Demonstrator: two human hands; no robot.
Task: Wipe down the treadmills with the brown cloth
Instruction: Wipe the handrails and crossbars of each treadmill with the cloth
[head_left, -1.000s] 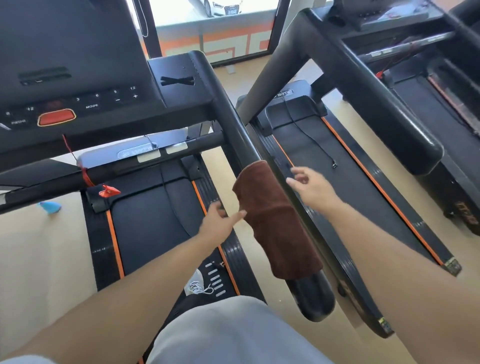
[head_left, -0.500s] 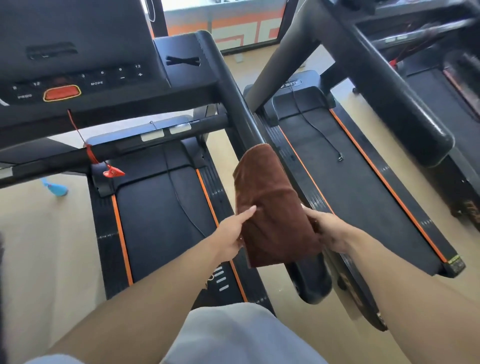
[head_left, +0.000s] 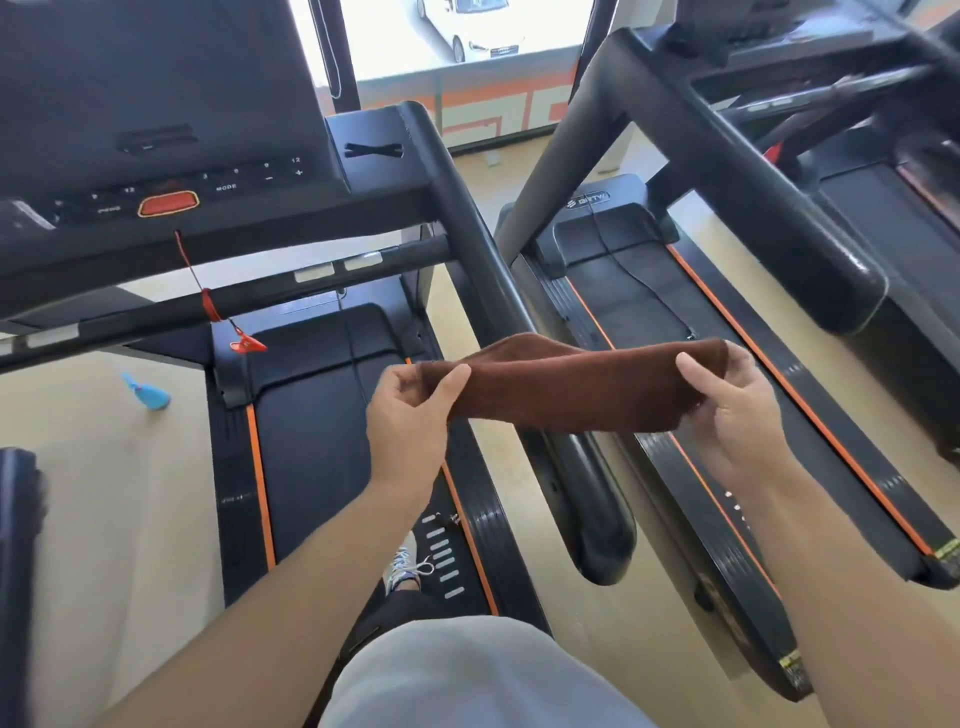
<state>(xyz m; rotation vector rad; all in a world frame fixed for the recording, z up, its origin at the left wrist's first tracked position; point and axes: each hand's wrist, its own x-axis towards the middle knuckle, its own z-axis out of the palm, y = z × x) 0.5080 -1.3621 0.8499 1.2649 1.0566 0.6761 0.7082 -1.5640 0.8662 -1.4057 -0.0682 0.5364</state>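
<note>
Presently the person is standing on the near treadmill (head_left: 311, 441) and is holding the brown cloth (head_left: 571, 387) stretched between both hands, above the right handrail (head_left: 519, 332) of that machine. The left hand (head_left: 410, 405) is pinching the cloth's left end between thumb and fingers; the right hand (head_left: 727, 395) is gripping the opposite end, thumb lying over the top edge. The cloth is hanging as a folded band crossing over the handrail, and whether it is touching the rail beneath cannot be told from this view.

Judged stage: the cloth is being readied for a wipe, so most of the task appears to be outstanding, including the second treadmill (head_left: 701, 415) lying just beyond the handrail.

Risks noted, as judgement only:
- Both holds are sitting at the cloth's extreme ends; a pull along the rail may be slipping one end free, dropping the cloth into the gap beside the handrail
- A red safety cord (head_left: 200, 280) with its clip (head_left: 247, 344) is hanging forward of the handrail, below the console (head_left: 171, 202); a sweep carried toward the console may be snagging it
- A shoe (head_left: 405, 564) is showing on the deck inboard of the handrail, so leaning across to reach may be unsettling the stance
</note>
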